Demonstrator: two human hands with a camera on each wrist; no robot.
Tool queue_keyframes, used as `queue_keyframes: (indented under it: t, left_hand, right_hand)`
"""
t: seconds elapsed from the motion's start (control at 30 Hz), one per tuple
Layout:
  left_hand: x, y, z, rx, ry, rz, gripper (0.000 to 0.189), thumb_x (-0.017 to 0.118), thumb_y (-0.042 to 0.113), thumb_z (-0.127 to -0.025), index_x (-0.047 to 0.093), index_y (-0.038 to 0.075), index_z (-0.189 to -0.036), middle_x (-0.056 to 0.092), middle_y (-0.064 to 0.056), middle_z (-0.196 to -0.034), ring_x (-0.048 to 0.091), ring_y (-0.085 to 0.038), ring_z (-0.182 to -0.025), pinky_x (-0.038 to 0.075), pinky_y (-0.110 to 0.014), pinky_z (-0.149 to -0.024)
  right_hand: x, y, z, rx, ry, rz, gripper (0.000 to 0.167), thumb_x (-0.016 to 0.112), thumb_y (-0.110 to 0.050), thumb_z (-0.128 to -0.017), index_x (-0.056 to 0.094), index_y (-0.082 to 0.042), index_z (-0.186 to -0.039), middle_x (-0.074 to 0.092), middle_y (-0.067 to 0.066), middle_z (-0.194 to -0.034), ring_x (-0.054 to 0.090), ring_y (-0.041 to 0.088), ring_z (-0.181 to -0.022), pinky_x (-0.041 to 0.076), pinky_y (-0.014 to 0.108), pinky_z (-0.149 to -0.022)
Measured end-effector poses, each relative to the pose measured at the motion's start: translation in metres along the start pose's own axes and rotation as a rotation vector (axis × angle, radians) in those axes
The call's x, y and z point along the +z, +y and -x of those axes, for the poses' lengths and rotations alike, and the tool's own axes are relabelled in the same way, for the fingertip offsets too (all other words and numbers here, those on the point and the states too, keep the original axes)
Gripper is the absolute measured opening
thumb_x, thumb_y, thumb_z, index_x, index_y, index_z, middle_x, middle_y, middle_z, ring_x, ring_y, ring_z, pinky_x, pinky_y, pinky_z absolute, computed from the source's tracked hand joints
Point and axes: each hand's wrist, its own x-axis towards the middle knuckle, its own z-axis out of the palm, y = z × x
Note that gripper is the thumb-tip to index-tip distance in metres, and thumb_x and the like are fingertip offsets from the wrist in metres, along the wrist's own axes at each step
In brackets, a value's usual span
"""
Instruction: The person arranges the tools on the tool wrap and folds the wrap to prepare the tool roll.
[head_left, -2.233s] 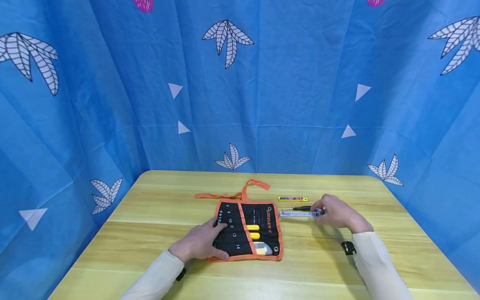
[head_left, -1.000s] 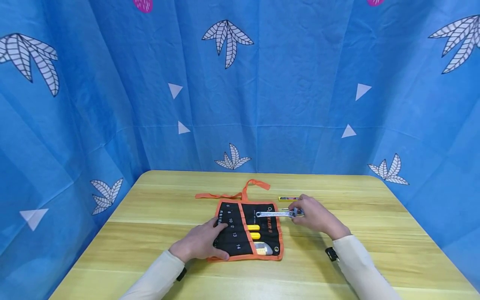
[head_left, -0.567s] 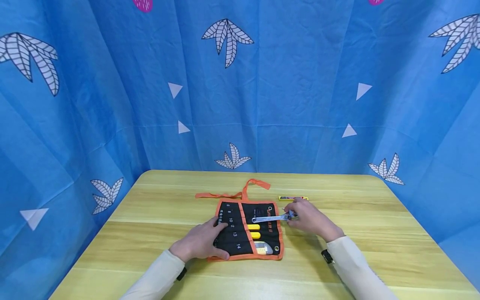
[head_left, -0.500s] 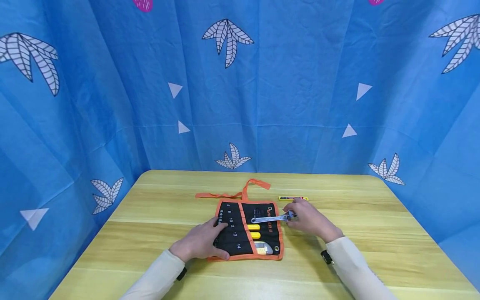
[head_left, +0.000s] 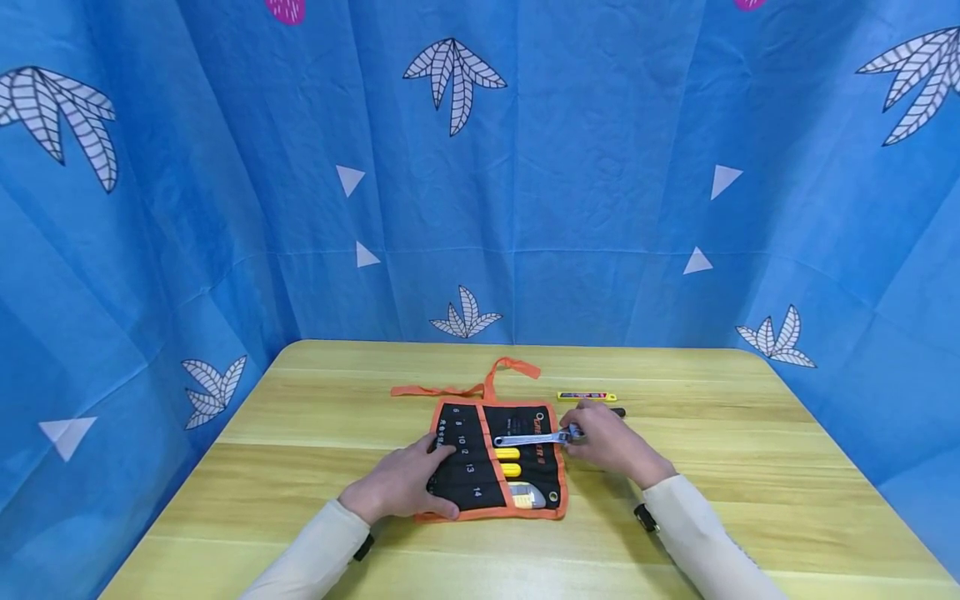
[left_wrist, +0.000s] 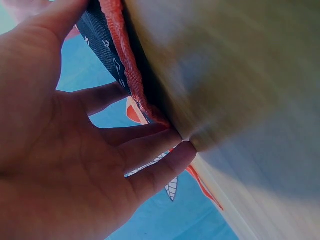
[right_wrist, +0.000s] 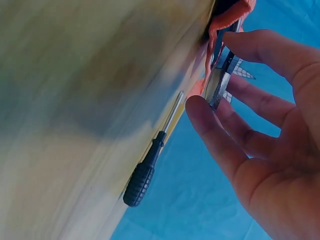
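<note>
A black tool pouch (head_left: pixel 480 493) with orange trim lies spread on the table, its pockets marked with numbers. My left hand (head_left: pixel 401 483) rests on the pouch's left edge, its fingers fairly straight along the trim in the left wrist view. An adjustable wrench (head_left: pixel 525 439) is pinched near its head by my right hand (head_left: pixel 609 437), over the pouch's right part. The handle end of the wrench points left, close to the pocket seam. Two yellow handles (head_left: pixel 510 470) and a utility knife (head_left: pixel 527 497) stick out of pockets below it.
A screwdriver (right_wrist: pixel 141 180) with a black handle lies right of the pouch, partly hidden by the right hand in the head view. Behind it is a slim yellow case (head_left: pixel 587 397). Orange ties (head_left: pixel 489 387) trail from the pouch's far edge. A blue curtain (head_left: pixel 585 208) hangs behind the table.
My right hand has carried the adjustable wrench left from the table beside the screwdriver to over the pouch, most recently slightly farther left. The left hand has stayed in place.
</note>
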Motion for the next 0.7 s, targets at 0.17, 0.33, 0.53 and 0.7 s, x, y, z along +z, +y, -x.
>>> queue_keyframes:
  t: [0.17, 0.33, 0.53, 0.7]
  left_hand:
    - [-0.0021, 0.0008, -0.0006, 0.005, 0.000, 0.001, 0.093, 0.082, 0.061, -0.077, 0.051, 0.011, -0.150, 0.037, -0.026, -0.159, 0.048, -0.044, -0.139, 0.043, -0.057, -0.110]
    - [-0.0024, 0.0008, -0.0008, -0.002, -0.005, 0.003, 0.093, 0.083, 0.061, -0.077, 0.050, 0.012, -0.151, 0.036, -0.026, -0.160, 0.047, -0.044, -0.139, 0.043, -0.058, -0.111]
    - [0.0000, -0.0007, -0.0012, 0.001, -0.007, 0.000, 0.094, 0.082, 0.061, -0.078, 0.050, 0.013, -0.151, 0.036, -0.026, -0.160, 0.046, -0.045, -0.140, 0.042, -0.058, -0.111]
    - [0.0000, -0.0008, -0.0010, 0.008, -0.002, -0.003, 0.094, 0.083, 0.061, -0.078, 0.050, 0.012, -0.151, 0.036, -0.027, -0.159, 0.047, -0.046, -0.139, 0.042, -0.059, -0.111]
  right_hand:
    - [0.0033, -0.0023, -0.0025, 0.055, -0.019, -0.005, 0.024, 0.084, -0.012, -0.083, 0.076, -0.004, -0.104, 0.069, 0.005, -0.096, 0.061, 0.019, -0.089, 0.055, 0.039, -0.080]
    - [0.0048, -0.0055, -0.0039, 0.089, -0.024, -0.033, 0.025, 0.084, -0.011, -0.084, 0.075, -0.003, -0.106, 0.071, 0.005, -0.097, 0.063, 0.019, -0.090, 0.056, 0.040, -0.082]
    - [0.0065, -0.0078, -0.0037, 0.104, -0.043, -0.079, 0.028, 0.082, -0.009, -0.086, 0.074, 0.000, -0.111, 0.072, 0.009, -0.104, 0.066, 0.023, -0.097, 0.058, 0.042, -0.087]
    - [0.0074, -0.0078, -0.0030, 0.097, -0.064, -0.106, 0.027, 0.080, -0.008, -0.088, 0.074, 0.000, -0.113, 0.071, 0.009, -0.106, 0.066, 0.024, -0.099, 0.057, 0.042, -0.086]
